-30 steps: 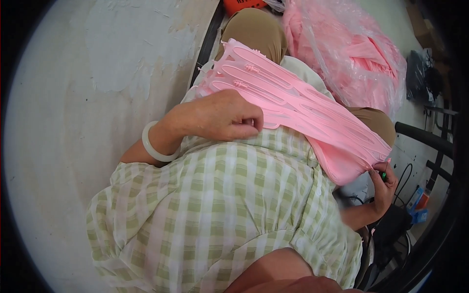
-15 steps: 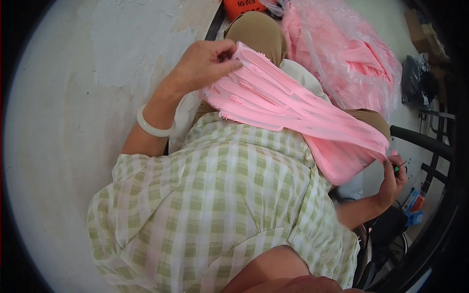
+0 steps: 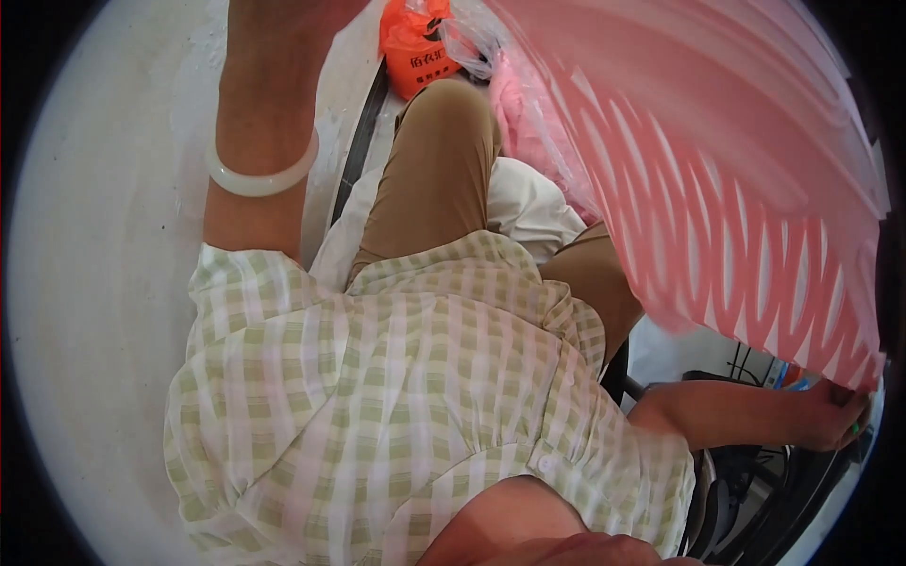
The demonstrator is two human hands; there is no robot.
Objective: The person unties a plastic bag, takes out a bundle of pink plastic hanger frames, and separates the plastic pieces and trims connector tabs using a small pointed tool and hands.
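Observation:
A thin, bendy pink sheet (image 3: 717, 217) with long slots and moulded ridges hangs stretched across the upper right, close to the camera. Its lower right corner is pinched in my right hand (image 3: 835, 415), whose fingers are closed. A small green bit of something I cannot make out shows at those fingers. My left hand (image 3: 316, 11) is raised at the top edge, with a white bangle (image 3: 262, 175) on the wrist. Its fingers lie outside the view, so its grip is hidden.
Beyond my knees stand an orange-red plastic bag (image 3: 415, 57) with dark print and a clear bag of pink material (image 3: 538, 123). White cloth (image 3: 533, 208) lies around my brown trousers (image 3: 429, 174). Dark chair parts and cables (image 3: 755, 472) are at lower right.
The pink sheet has gone from my lap up towards the camera and opened out. My left hand has risen to the top edge; my right hand has moved outward and down, still holding the corner.

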